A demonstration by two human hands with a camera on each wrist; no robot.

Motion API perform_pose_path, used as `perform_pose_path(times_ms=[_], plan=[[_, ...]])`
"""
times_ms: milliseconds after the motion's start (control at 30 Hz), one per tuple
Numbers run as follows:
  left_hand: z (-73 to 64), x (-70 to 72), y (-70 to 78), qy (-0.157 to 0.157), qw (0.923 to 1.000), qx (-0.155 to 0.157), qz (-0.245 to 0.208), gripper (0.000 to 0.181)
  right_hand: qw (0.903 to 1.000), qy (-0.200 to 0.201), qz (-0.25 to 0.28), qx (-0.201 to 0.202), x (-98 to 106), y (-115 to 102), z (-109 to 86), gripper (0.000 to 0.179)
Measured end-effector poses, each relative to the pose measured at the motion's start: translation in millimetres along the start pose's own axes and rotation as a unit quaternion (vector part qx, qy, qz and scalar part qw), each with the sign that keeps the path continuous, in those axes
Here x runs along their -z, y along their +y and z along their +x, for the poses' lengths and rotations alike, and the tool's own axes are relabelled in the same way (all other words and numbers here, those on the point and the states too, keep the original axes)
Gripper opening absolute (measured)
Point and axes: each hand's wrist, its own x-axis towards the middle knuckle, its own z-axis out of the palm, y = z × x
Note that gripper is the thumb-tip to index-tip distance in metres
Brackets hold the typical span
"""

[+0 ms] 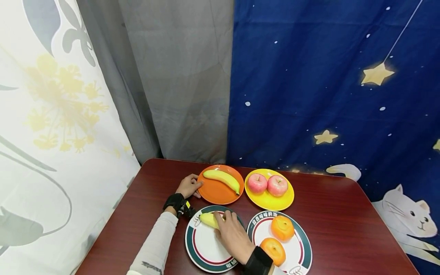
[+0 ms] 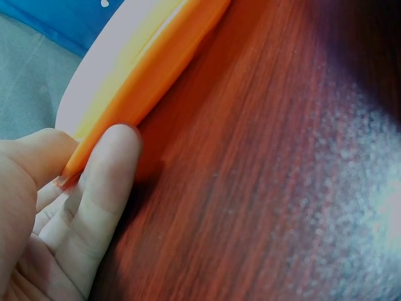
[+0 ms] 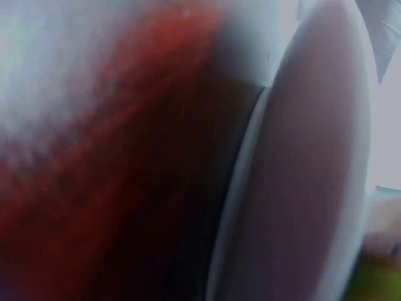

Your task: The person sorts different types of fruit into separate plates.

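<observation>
My left hand (image 1: 188, 186) is at the left edge of the orange plate (image 1: 214, 194). In the left wrist view, thumb and fingers (image 2: 111, 166) pinch the plate's orange rim (image 2: 135, 94) from both sides. A yellow banana (image 1: 222, 179) lies across that plate. Nearer, my right hand (image 1: 233, 236) holds a second banana (image 1: 207, 219) over the white plate with a green rim (image 1: 201, 246). The fingers hide much of this banana. Only a blurred plate edge (image 3: 301, 175) and dark tabletop fill most of the right wrist view.
A yellow plate (image 1: 268, 202) carrying two pink apples (image 1: 277, 186) stands at the back right. Below it, another green-rimmed plate (image 1: 304, 248) bears two oranges (image 1: 282, 228), close beside my right wrist. Curtains (image 1: 192, 95) hang behind the table's (image 1: 343, 221) far edge.
</observation>
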Motion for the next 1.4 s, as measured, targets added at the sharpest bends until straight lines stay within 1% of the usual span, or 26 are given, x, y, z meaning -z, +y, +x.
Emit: perform_pose_path(times_ms=[67,133,267,333,400,500,567,667,733,833,933,1000,1067,1233,1400], plan=[[-1.0,0.3,0.3,0.0,1.0,-0.004,0.0,0.04,0.9997,0.004,0.022,0.01,6.8,3.6,3.2,0.051],[-1.5,0.9,1.0,0.003,1.0,-0.009,0.003,0.039,0.9983,0.008,0.056,0.014,16.5,8.3,9.0,0.052],[-1.7,2.1,2.3,0.01,0.9998,-0.012,0.01,0.039,0.9937,0.023,0.109,0.008,38.8,18.8,28.2,0.054],[-1.2,2.6,1.9,0.01,0.9999,-0.005,0.013,0.039,0.9928,0.031,0.116,0.001,49.1,23.0,40.2,0.055],[-0.5,3.3,0.6,0.01,0.9999,0.001,0.013,0.038,0.9934,0.042,0.107,-0.001,56.3,27.0,54.7,0.054],[2.1,4.7,-2.7,0.01,0.9998,0.002,0.014,0.038,0.9942,0.058,0.091,0.005,60.3,32.2,79.8,0.053],[3.9,6.0,-5.1,0.011,0.9999,0.0,0.012,0.037,0.9953,0.062,0.073,0.011,57.1,35.7,97.3,0.052],[7.7,6.5,-8.7,0.012,0.9998,0.0,0.017,0.037,0.9973,0.052,0.051,0.013,45.4,41.2,119.7,0.05],[10.4,5.6,-11.5,0.013,0.9997,0.005,0.018,0.036,0.9989,0.037,0.026,0.011,34.5,44.8,130.5,0.05],[13.3,3.3,-14.9,0.012,0.9998,0.012,0.014,0.035,0.9999,0.013,-0.004,0.002,16.7,49.6,139.6,0.049],[12.8,1.2,-15.9,0.008,0.9998,0.018,-0.002,0.035,0.9995,-0.009,-0.028,-0.012,1.5,54.5,141.9,0.049],[12.2,0.0,-14.8,0.006,0.9998,0.019,-0.009,0.036,0.9989,-0.014,-0.039,-0.02,-5.6,57.6,141.5,0.049],[12.1,-1.3,-13.1,0.004,0.9997,0.018,-0.014,0.038,0.9983,-0.011,-0.052,-0.024,-10.0,60.5,140.7,0.049],[13.7,-2.7,-7.8,0.002,0.9996,0.017,-0.023,0.041,0.9957,0.006,-0.088,-0.028,-13.4,62.3,140.3,0.046],[11.7,-2.6,-2.4,0.001,0.9996,0.018,-0.024,0.042,0.9897,0.014,-0.139,-0.031,-12.0,57.4,137.6,0.047]])
